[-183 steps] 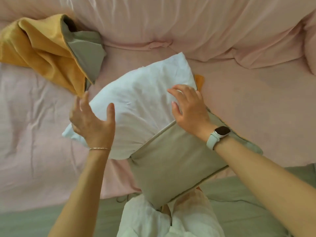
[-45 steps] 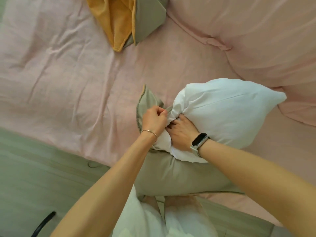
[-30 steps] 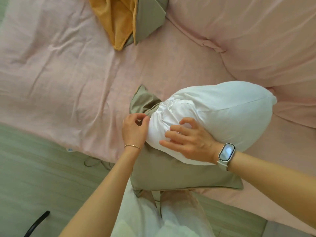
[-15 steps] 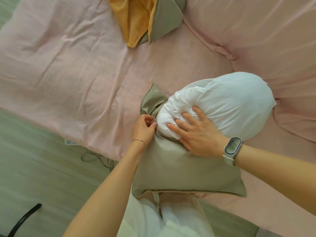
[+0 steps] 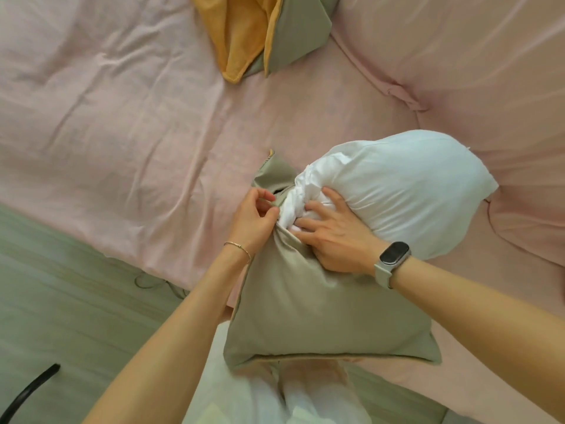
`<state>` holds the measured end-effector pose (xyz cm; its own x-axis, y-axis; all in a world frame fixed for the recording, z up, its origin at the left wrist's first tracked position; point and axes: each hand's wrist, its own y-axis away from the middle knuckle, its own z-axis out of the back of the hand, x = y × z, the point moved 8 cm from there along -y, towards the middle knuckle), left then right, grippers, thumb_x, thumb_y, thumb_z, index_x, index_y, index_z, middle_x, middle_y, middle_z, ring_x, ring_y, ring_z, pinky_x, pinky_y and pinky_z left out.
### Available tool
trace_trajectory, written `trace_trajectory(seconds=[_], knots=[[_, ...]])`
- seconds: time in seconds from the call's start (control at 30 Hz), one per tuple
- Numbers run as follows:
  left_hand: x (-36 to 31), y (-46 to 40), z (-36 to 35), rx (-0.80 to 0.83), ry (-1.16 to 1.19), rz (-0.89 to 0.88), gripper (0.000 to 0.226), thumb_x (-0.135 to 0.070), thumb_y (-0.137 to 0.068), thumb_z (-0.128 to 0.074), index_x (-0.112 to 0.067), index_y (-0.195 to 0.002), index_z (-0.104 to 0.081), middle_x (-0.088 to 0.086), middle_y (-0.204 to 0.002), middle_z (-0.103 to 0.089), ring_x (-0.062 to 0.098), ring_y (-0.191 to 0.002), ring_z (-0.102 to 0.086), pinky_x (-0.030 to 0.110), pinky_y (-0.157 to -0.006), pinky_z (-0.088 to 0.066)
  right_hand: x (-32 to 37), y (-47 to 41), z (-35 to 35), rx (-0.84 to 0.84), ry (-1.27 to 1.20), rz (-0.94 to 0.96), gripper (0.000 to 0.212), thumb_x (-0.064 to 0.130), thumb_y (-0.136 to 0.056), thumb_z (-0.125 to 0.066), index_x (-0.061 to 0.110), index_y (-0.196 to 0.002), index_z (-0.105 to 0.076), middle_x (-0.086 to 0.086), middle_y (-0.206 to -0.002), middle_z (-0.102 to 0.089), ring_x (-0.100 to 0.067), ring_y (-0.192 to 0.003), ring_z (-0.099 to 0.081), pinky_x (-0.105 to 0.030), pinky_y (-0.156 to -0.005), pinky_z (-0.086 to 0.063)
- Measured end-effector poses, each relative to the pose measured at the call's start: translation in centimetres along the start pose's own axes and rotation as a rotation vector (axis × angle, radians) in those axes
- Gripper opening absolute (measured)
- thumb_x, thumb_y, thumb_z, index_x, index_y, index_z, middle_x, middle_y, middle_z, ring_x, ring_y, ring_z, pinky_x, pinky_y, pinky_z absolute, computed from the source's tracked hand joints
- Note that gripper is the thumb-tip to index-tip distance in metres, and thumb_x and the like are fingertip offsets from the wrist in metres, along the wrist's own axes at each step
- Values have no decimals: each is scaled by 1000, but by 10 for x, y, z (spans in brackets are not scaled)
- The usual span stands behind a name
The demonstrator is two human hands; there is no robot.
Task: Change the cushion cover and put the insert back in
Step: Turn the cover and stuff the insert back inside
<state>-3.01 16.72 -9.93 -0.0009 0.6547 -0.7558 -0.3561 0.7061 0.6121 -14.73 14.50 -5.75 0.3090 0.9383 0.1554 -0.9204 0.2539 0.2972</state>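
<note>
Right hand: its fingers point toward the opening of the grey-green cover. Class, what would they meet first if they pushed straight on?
The bunched edge of the white insert, which the right hand already touches; just beyond lies the left hand pinching the cover.

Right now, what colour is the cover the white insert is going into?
Grey-green, a muted sage; the cover shows best in the head view.

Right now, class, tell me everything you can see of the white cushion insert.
The white cushion insert is plump, soft, wrinkled cloth, lying on the pink sofa cover. Its near end is stuffed into the grey-green cover; the rest bulges out. The right hand presses its bunched part inward, while the left hand pinches the cover's opening.
</note>
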Motion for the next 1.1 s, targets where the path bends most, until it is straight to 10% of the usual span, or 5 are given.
trace_trajectory(seconds=[0.2,0.47,0.83,0.97,1.1], knots=[[-6,21,-19,-34,-433,-167,23,-7,-84,-58,-5,-106,-57,10,-94,-60,30,-92,-54,38,-78,-43,-65,34,101,-473,-15,-245,38,39,-87,-49,20,-116,-65,-4,-119,-62,-32,-121,-48,-59,-107,-18],[-26,41,-26,191,-598,-426,15,-4,-78,-47,1,-86,-60,17,-83,-62,36,-79,-56,36,-64,-42,-112,-7,55,244,-208,-370,83,87,-71,-15,50,-143,1,2,-140,-43,-28,-121,-44,-41,-95,-29],[-19,11,-1,15,-247,-95,14,-9,-90,-51,-14,-91,-64,-2,-76,-62,14,-73,-56,23,-70,-46,-29,57,7,332,-115,-262,55,65,-85,-27,22,-101,-57,-2,-95,-64,-26,-88,-61,-30,-61,-34],[-14,-13,-38,214,-608,-2,20,-16,-90,-51,-12,-86,-70,2,-73,-60,22,-76,-52,25,-61,-38,-32,71,6,223,-131,-368,78,71,-70,-5,31,-116,-54,-3,-115,-51,-23,-104,-50,-27,-59,-29],[1,-25,-40,323,-539,175,18,-17,-86,-59,-8,-94,-72,10,-77,-61,23,-74,-57,32,-80,-54,-31,71,13,104,-159,-396,65,64,-80,-28,27,-131,-45,-8,-142,-37,-27,-94,-52,-23,-44,-28]])
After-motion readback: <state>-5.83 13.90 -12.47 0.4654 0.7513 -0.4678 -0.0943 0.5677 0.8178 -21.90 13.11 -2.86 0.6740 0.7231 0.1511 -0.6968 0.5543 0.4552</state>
